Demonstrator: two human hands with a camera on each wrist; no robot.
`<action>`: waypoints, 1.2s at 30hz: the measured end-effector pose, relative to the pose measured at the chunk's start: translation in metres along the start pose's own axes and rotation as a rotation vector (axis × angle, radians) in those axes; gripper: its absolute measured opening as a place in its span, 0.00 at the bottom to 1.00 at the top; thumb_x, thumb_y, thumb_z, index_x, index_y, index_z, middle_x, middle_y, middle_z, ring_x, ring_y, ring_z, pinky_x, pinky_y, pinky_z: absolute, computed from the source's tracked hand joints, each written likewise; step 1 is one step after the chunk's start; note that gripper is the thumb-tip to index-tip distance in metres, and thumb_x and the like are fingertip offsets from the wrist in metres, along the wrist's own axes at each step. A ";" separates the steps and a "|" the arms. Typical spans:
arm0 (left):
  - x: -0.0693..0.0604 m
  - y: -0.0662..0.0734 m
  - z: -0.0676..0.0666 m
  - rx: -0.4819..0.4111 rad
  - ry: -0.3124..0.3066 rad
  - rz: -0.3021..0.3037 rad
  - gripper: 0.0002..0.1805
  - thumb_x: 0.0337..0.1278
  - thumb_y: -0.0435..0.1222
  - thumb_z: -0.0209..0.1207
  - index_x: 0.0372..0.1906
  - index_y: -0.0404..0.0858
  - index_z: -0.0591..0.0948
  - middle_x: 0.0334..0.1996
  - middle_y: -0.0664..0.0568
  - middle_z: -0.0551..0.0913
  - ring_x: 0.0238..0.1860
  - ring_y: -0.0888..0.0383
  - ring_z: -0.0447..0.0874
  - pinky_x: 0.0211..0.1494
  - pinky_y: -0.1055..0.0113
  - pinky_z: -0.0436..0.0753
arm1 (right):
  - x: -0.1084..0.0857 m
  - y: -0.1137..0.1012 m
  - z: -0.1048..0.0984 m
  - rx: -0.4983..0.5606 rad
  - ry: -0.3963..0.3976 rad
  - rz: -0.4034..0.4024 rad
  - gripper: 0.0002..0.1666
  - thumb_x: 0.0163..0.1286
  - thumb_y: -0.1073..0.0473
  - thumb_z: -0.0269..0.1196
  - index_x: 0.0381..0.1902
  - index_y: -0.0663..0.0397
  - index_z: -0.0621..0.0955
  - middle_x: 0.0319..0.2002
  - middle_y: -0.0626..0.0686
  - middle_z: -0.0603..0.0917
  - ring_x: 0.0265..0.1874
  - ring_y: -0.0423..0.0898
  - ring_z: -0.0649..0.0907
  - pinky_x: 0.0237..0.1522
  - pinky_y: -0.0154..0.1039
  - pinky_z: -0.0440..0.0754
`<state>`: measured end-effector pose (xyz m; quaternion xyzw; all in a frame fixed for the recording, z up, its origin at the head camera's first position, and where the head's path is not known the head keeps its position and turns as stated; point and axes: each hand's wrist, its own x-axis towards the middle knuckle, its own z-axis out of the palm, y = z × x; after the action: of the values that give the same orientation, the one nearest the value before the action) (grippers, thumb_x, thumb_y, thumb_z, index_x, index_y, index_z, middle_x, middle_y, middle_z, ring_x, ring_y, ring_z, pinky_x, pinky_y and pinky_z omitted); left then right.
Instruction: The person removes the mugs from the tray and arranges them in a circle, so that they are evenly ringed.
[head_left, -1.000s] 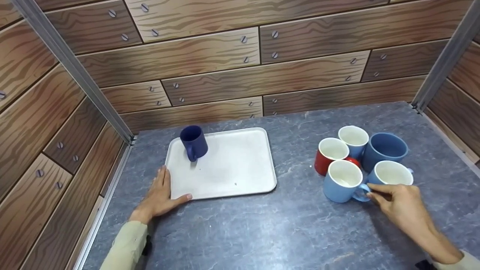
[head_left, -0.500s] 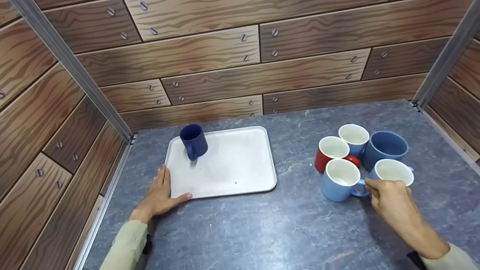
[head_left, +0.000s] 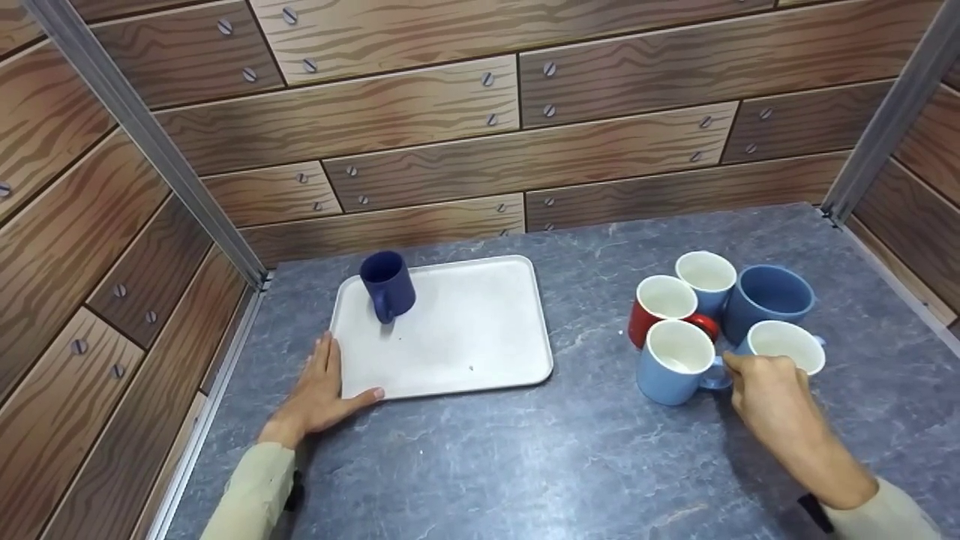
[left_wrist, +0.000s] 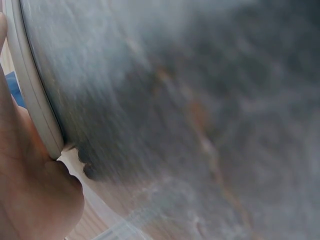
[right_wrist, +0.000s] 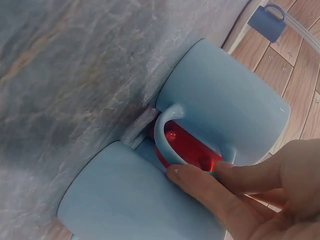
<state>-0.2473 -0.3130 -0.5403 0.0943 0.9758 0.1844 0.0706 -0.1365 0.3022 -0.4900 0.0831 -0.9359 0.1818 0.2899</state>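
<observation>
My right hand pinches the handle of a light blue mug with a white inside; in the right wrist view the thumb and fingers meet on that handle. The mug stands upright at the front of a cluster. Behind it is a red mug, its handle pointing right. A second light blue mug is beside my right hand, partly hidden by it. My left hand rests against the near left corner of a white tray, thumb along the front rim. On the tray stands a dark blue mug.
Farther back in the cluster are a blue mug with white inside and a wide blue mug. Wood-patterned walls enclose the back and sides of the grey marbled table.
The light blue mug has shifted slightly left, with my right hand moving left along with it. More of the red mug's handle shows. My left hand, the tray and the dark blue mug stay put.
</observation>
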 end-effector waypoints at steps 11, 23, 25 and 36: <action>-0.003 0.001 -0.001 0.000 0.007 0.004 0.74 0.60 0.74 0.61 0.84 0.24 0.37 0.86 0.30 0.31 0.87 0.33 0.29 0.89 0.40 0.41 | 0.008 -0.012 -0.009 -0.012 -0.008 -0.016 0.12 0.56 0.79 0.68 0.24 0.59 0.82 0.18 0.60 0.81 0.16 0.64 0.81 0.17 0.66 0.73; -0.003 0.003 -0.002 0.007 0.018 0.005 0.75 0.59 0.75 0.60 0.84 0.24 0.38 0.86 0.30 0.32 0.87 0.33 0.30 0.89 0.40 0.41 | 0.092 -0.101 0.023 0.267 -0.093 -0.243 0.15 0.61 0.68 0.74 0.47 0.65 0.90 0.40 0.61 0.92 0.37 0.57 0.90 0.41 0.55 0.90; -0.003 0.003 -0.002 0.000 0.021 0.004 0.75 0.58 0.74 0.61 0.84 0.24 0.38 0.86 0.30 0.33 0.87 0.32 0.30 0.88 0.39 0.42 | 0.108 -0.119 0.047 0.355 -0.172 -0.267 0.17 0.63 0.65 0.75 0.50 0.66 0.90 0.43 0.62 0.92 0.40 0.58 0.91 0.45 0.55 0.91; -0.001 0.002 -0.003 -0.005 0.010 -0.017 0.75 0.58 0.75 0.61 0.85 0.26 0.37 0.87 0.32 0.31 0.87 0.34 0.29 0.89 0.40 0.41 | 0.171 -0.226 0.158 0.723 -0.440 -0.044 0.26 0.68 0.58 0.75 0.58 0.69 0.85 0.56 0.68 0.89 0.53 0.65 0.90 0.58 0.53 0.89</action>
<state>-0.2463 -0.3129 -0.5365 0.0851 0.9764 0.1868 0.0676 -0.2987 0.0241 -0.4470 0.2362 -0.8496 0.4699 0.0392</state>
